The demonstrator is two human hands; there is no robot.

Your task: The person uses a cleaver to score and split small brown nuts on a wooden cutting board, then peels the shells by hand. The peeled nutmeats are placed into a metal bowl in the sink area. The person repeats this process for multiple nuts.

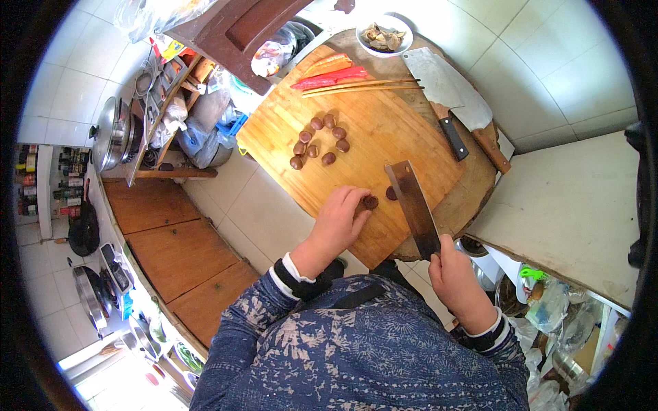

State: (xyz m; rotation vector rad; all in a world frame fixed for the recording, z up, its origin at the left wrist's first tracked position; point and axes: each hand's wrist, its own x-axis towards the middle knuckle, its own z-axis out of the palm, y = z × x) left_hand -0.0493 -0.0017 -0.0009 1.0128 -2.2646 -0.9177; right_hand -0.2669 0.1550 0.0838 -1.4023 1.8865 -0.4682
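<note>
On the wooden cutting board (277, 128), my left hand (336, 221) holds a small dark brown round piece (370, 201) between thumb and fingers. My right hand (455, 275) grips the handle of a cleaver (415, 208), its dark blade over the board's right part. Another dark round piece (391, 193) lies beside the blade, partly hidden by it. Farther up the board, several brown round pieces that look like chestnuts (339, 133) form a loose curve. Orange strips (328, 65), red strips (329, 78) and thin wooden chopsticks (360, 89) lie at the board's far end.
A large cleaver (447, 87) and a black-handled knife (453, 138) lie on the round wooden block right of the board. Behind stands a white bowl (384, 35) with dried brownish pieces. A pale countertop (560, 210) is at right; wooden cabinets (175, 241) are at left.
</note>
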